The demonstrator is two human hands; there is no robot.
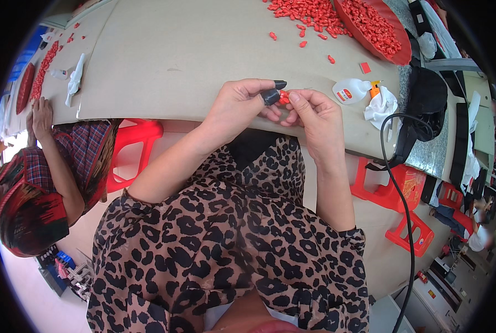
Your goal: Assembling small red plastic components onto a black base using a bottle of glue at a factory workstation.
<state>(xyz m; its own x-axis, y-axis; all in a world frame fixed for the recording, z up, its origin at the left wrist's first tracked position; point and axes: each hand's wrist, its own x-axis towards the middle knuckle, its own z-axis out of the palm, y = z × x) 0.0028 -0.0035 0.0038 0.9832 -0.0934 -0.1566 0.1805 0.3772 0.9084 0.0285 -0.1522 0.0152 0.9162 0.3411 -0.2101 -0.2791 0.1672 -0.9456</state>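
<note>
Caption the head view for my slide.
Right hand holds a small red piece beside the left hand, at a beige table.

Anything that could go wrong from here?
1. The small red piece, at the fingertips of the left hand and right hand, might slip off the table's near edge.
2. Loose red pieces outside the red tray could get scattered.
3. The black cable, right of the right forearm, may snag.

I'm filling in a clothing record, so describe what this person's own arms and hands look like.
Leopard-print sleeves, black on brown, end near the elbows, leaving the forearms bare. On the left hand, black coverings cap two fingers; the right hand shows none.
</note>
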